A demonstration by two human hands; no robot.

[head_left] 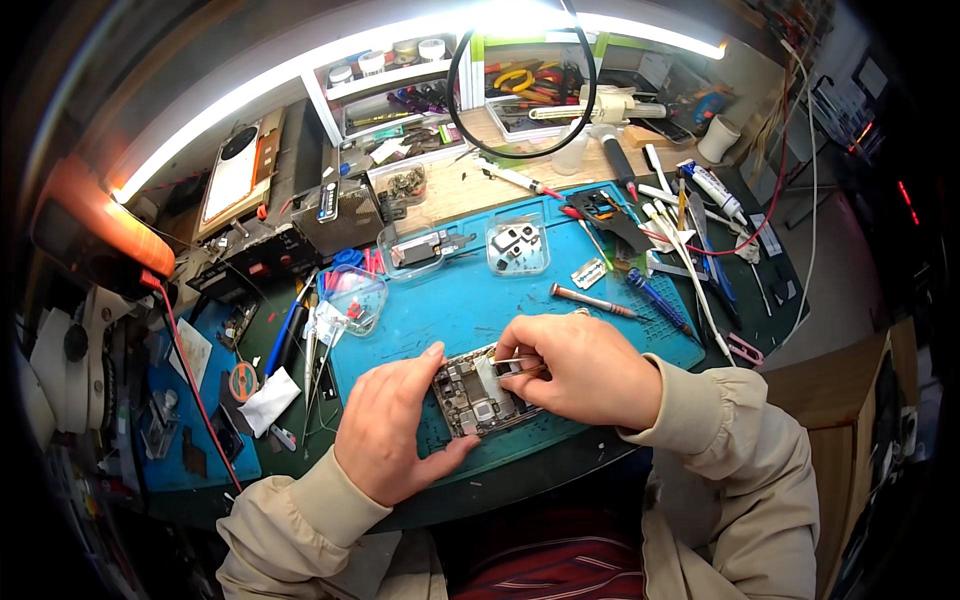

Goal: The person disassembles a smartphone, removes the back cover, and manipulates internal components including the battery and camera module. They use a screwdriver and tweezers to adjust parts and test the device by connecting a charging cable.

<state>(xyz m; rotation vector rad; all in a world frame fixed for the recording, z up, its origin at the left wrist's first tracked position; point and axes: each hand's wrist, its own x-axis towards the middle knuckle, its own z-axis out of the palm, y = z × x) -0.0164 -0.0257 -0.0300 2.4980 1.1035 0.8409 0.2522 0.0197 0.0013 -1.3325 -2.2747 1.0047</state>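
An opened phone (463,390) lies on the blue work mat (430,315), its circuit boards and metal parts bare. My left hand (385,430) grips the phone's left end, index finger at the far corner and thumb at the near edge. Over the phone's right half, my right hand (575,365) pinches what look like thin tweezers (512,362), their tips at the phone's inside. The right hand covers that end of the phone, so I cannot make out exactly what the tips touch.
Beyond the phone are a clear box of small parts (518,245), another small tray (410,250) and a screwdriver (598,301). A razor blade (589,273) lies nearby. Swabs, a glue tube (712,190) and tools crowd the right. An orange meter (100,225) stands left.
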